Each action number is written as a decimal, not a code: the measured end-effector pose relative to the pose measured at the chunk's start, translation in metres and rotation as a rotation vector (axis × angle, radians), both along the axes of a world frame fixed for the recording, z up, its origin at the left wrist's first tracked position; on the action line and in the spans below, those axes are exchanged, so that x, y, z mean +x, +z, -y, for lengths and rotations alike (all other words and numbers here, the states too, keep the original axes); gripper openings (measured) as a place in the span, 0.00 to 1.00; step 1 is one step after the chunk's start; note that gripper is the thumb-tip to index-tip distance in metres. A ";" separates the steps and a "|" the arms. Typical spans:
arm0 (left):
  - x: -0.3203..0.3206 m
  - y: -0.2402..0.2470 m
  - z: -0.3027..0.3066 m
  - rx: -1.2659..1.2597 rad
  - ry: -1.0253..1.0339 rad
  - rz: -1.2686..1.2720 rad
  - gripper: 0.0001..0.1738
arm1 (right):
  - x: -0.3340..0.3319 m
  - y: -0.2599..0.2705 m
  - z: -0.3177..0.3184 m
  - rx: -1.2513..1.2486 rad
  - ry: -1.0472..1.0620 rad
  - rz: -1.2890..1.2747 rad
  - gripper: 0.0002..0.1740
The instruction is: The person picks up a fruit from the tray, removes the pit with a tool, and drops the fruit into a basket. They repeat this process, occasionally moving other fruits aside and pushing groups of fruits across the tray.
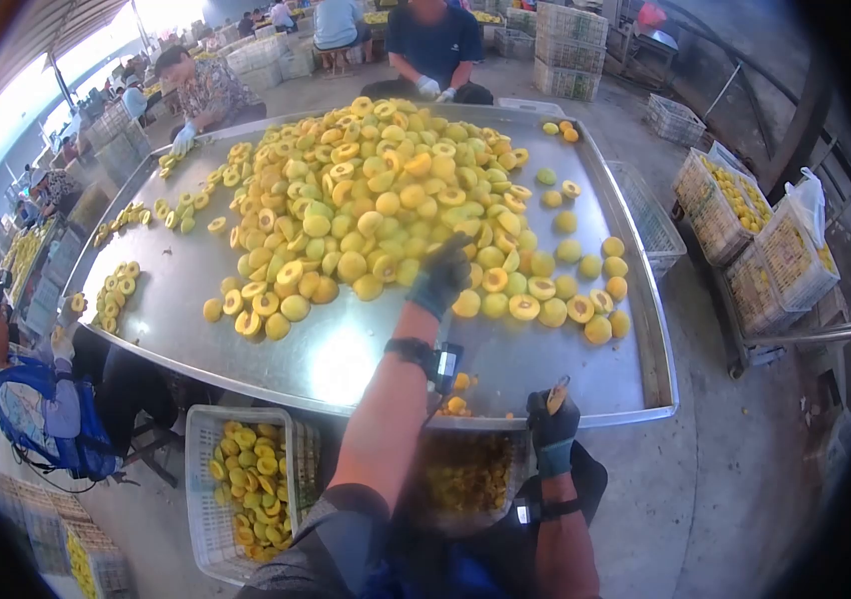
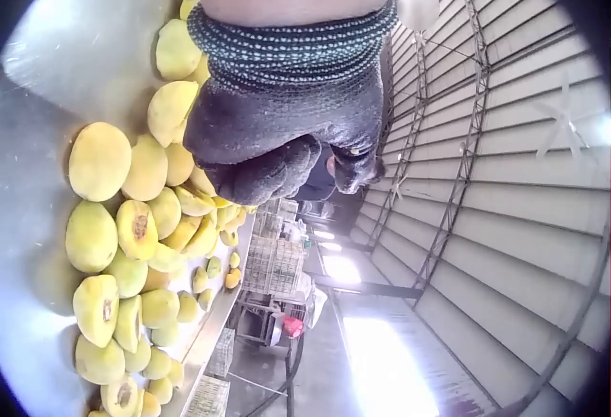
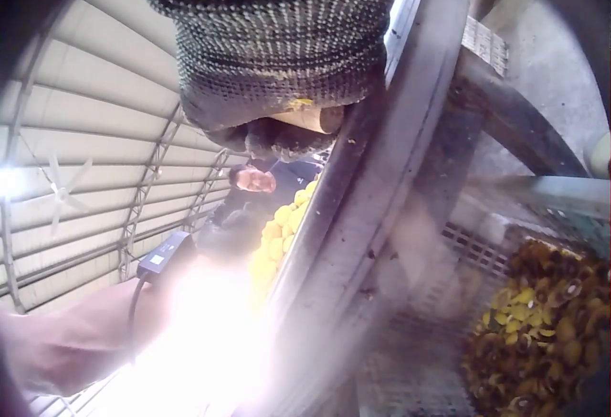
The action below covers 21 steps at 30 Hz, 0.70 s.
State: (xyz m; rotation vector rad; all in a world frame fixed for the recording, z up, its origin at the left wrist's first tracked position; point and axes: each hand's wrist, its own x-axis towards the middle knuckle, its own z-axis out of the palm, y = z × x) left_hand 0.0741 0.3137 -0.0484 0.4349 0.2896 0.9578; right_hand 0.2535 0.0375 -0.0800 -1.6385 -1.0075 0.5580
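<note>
- Clock directions are taken from the middle of the head view.
- The left hand (image 1: 440, 275), in a dark knitted glove, is just off the middle toward 1 o'clock, at the near edge of the fruit pile (image 1: 376, 200). Its fingers are bent and its thumb stands apart from them; whether it has hold of a fruit, I cannot tell.
- The right hand (image 1: 553, 424), also gloved, is between 4 and 5 o'clock at the near rim of the metal table (image 1: 331, 374). Its fingers are curled round the wooden handle of a small tool (image 1: 556, 399), whose thin metal tip points toward 12 o'clock.
- The fruit pile spreads from 10 round to 1 o'clock, mixing whole yellow-green fruit with cut pieces that show brown centres.
- Small groups of halves (image 1: 118, 290) lie near 9 o'clock on the table.
- Orange scraps (image 1: 458, 404) lie by the near rim, toward 6 o'clock.
- A white crate of fruit (image 1: 198, 499) stands between 7 and 8 o'clock, below the table.
- A second crate (image 1: 520, 469), holding brown and yellow pieces, is between 5 and 6 o'clock.
- A person in a dark shirt (image 1: 435, 45) sits at 12 o'clock, across the table.
</note>
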 end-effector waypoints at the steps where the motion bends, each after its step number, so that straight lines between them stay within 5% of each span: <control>1: -0.002 0.008 -0.004 0.011 -0.003 -0.020 0.15 | 0.003 -0.011 -0.002 0.026 0.015 0.061 0.09; 3: -0.002 0.012 -0.013 0.021 -0.021 -0.061 0.15 | 0.010 -0.027 -0.004 0.076 0.027 0.188 0.08; 5: -0.005 -0.010 -0.022 0.112 -0.074 0.048 0.15 | 0.003 -0.010 -0.003 0.054 0.010 0.044 0.07; 8: 0.010 -0.009 -0.035 1.502 0.159 -2.057 0.18 | -0.005 0.010 0.001 0.001 -0.007 -0.018 0.08; 10: 0.022 -0.021 -0.013 1.012 0.148 -2.110 0.21 | -0.009 0.020 0.001 -0.033 -0.019 -0.046 0.10; 11: 0.027 -0.030 -0.001 0.775 0.150 -2.108 0.23 | -0.007 0.012 0.003 0.024 -0.003 0.173 0.10; 14: 0.035 -0.058 0.022 0.880 0.306 -2.101 0.31 | 0.005 -0.003 -0.010 0.155 -0.013 0.468 0.12; 16: 0.033 -0.048 0.028 0.980 0.158 -2.114 0.29 | -0.005 0.003 -0.002 0.087 -0.037 0.157 0.13; 19: 0.021 -0.039 0.034 1.044 0.052 -2.067 0.28 | 0.001 0.004 -0.001 0.033 0.020 0.317 0.12; 21: 0.017 -0.042 0.035 1.055 0.009 -2.017 0.32 | 0.000 0.006 0.001 -0.007 -0.008 0.154 0.12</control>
